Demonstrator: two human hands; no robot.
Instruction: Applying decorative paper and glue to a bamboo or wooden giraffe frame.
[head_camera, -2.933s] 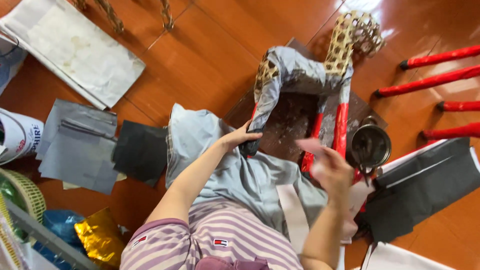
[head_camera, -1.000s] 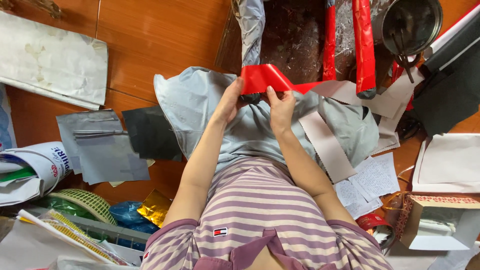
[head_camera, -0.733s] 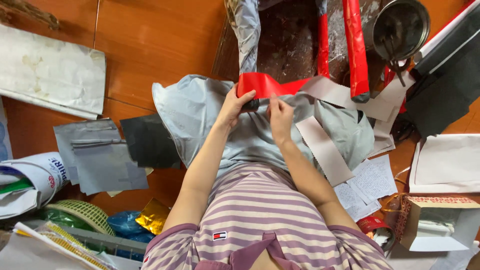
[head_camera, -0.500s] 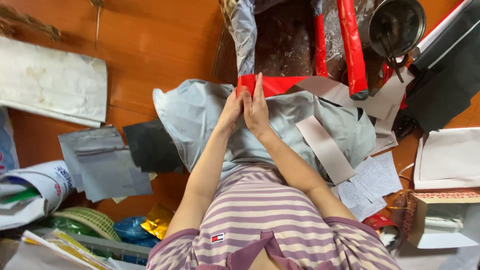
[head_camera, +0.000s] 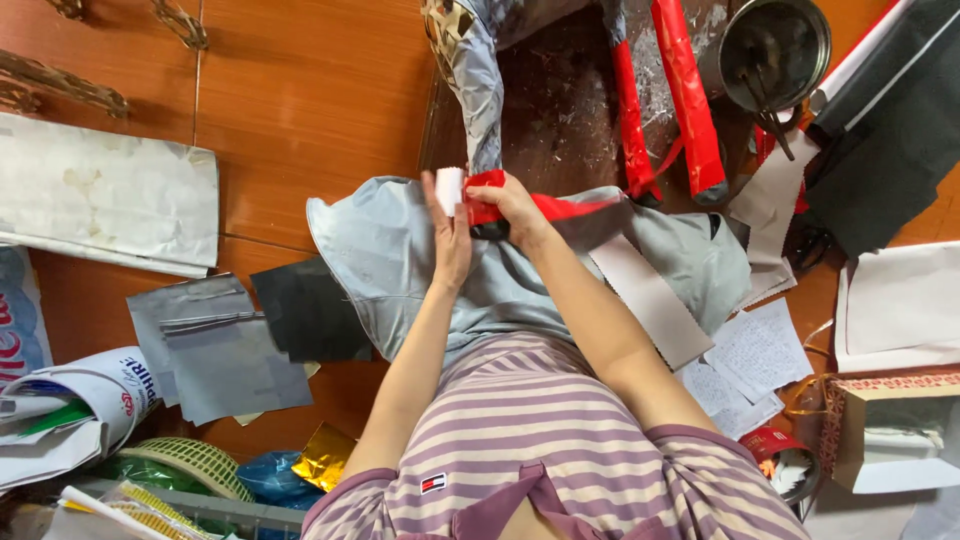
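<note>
My right hand (head_camera: 517, 207) is closed over a red paper strip (head_camera: 560, 207) and is wrapping it around something dark and thin. My left hand (head_camera: 449, 237) stands flat against the left end of the strip, fingers pointing up, where a white underside (head_camera: 449, 187) shows. Both hands work above the grey cloth (head_camera: 400, 260) on my lap. Beyond them lies a dark board (head_camera: 560, 110) with two red-wrapped sticks (head_camera: 690, 90).
A metal pot (head_camera: 775, 50) with a tool stands at the upper right beside dark paper sheets (head_camera: 890, 130). Grey and black sheets (head_camera: 225, 340) lie at the left on the orange floor. White papers, a box (head_camera: 890, 430) and a basket (head_camera: 190, 465) surround me.
The red strip was held spread between both hands; my hands then came together and it is now folded and wrapped around something at its left end.
</note>
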